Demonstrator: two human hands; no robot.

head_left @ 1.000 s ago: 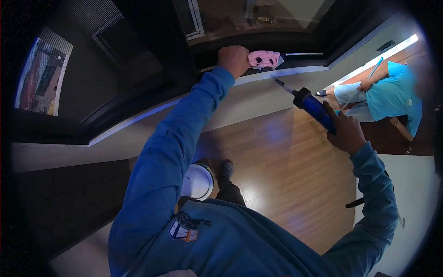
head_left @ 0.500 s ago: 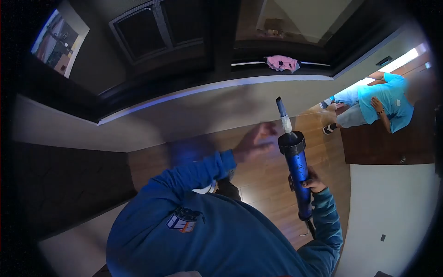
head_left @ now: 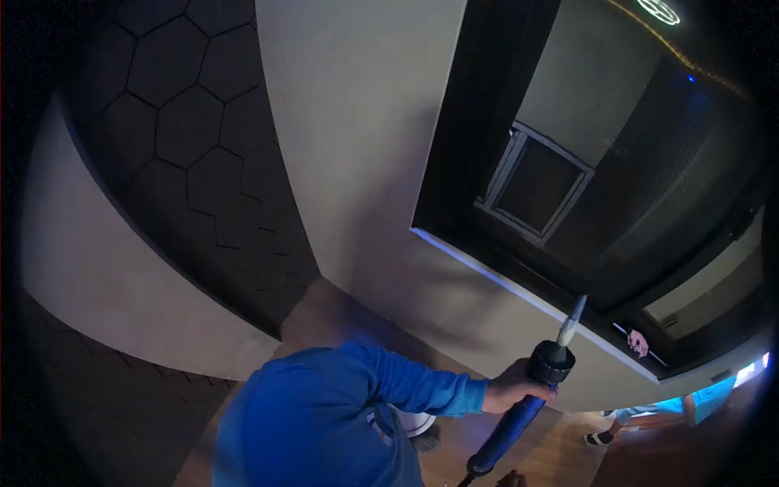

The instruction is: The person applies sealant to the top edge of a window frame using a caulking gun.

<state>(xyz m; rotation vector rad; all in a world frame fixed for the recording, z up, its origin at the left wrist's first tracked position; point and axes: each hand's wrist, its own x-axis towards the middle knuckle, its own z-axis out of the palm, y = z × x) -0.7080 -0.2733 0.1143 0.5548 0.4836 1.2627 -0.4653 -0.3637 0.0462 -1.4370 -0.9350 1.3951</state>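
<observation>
By the caulking gun (head_left: 513, 430), the right hand (head_left: 512, 480) is cut off.

Blue caulking gun (head_left: 513, 428), dark hexagon-patterned wall panel (head_left: 191, 122)

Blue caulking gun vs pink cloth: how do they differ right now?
Support: the blue caulking gun is held in the left hand; the pink cloth lies on the lower window frame, untouched.
Shape: the gun is long and straight, with a nozzle; the cloth is a small bunched piece.
Pose: the gun slants nozzle-up in the picture; the cloth has no such nozzle.
Shared: both are in the view's lower right.
</observation>
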